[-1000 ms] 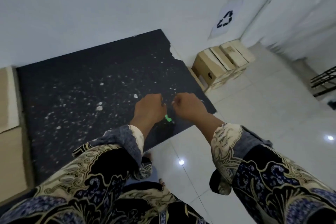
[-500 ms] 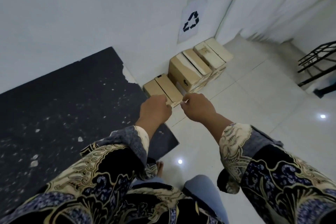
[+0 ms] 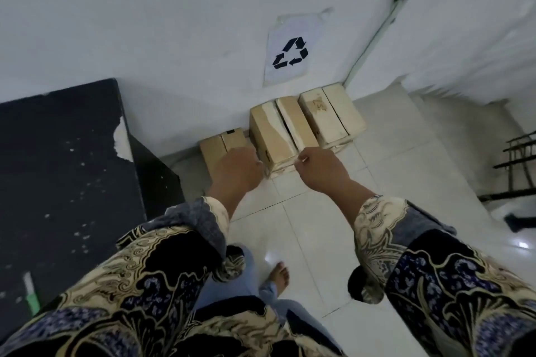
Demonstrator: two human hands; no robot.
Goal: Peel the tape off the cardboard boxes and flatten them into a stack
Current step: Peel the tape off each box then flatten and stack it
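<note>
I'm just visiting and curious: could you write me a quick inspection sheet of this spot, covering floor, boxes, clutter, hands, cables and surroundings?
Surface: white tiled floor, glossy, with light glare.
Job's things: three cardboard boxes against the wall, small box, middle box, far box; all still standing, none flattened.
Clutter: green-and-white object on the black speckled mat.
Grips: left hand and right hand are both curled; whether they hold anything is unclear.
Cables: thin dark line running along the wall corner.
Surroundings: recycling sign on the wall; black rack at right.
</note>
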